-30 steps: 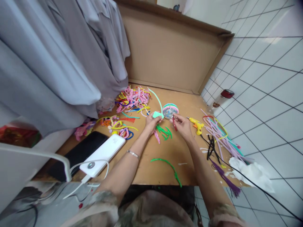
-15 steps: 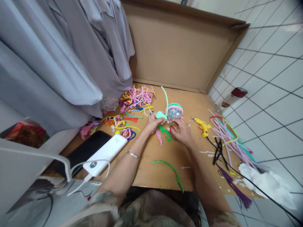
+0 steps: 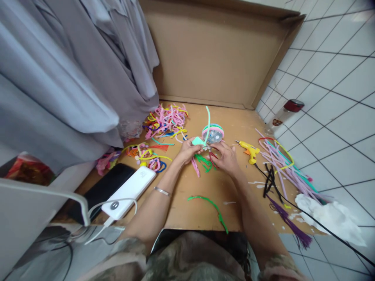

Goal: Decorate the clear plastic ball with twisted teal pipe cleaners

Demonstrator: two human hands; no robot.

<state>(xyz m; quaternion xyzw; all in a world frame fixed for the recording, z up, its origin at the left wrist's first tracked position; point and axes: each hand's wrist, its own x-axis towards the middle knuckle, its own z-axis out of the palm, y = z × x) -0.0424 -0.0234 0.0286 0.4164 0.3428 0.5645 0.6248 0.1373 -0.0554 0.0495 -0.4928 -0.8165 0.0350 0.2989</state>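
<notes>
Near the middle of the wooden table [image 3: 187,214], my left hand [image 3: 187,151] pinches a mint-green piece [image 3: 198,142]. A pale green strip [image 3: 208,123] stands up from that piece. My right hand [image 3: 225,156] is closed on small red-handled scissors [image 3: 213,158], whose metal tips touch the base of the strip. Just behind the hands is a round clear container [image 3: 213,135] with a pink and green rim. Green fuzzy pieces [image 3: 205,162] and a pink strip [image 3: 195,168] lie below the fingers. A curved green stem [image 3: 215,207] rests closer to the table's front edge.
Pink and yellow pieces [image 3: 168,119] are heaped at the back left. A white power bank [image 3: 131,191] and a black phone-like slab [image 3: 111,187] lie left. On the right are a yellow glue gun [image 3: 249,151], lilac stems [image 3: 278,164], a purple tassel [image 3: 290,224] and a bottle [image 3: 281,117].
The view has shifted slightly. The pale green strip is more upright, and the scissors' tips have moved in against its base. Both hands keep their hold.
</notes>
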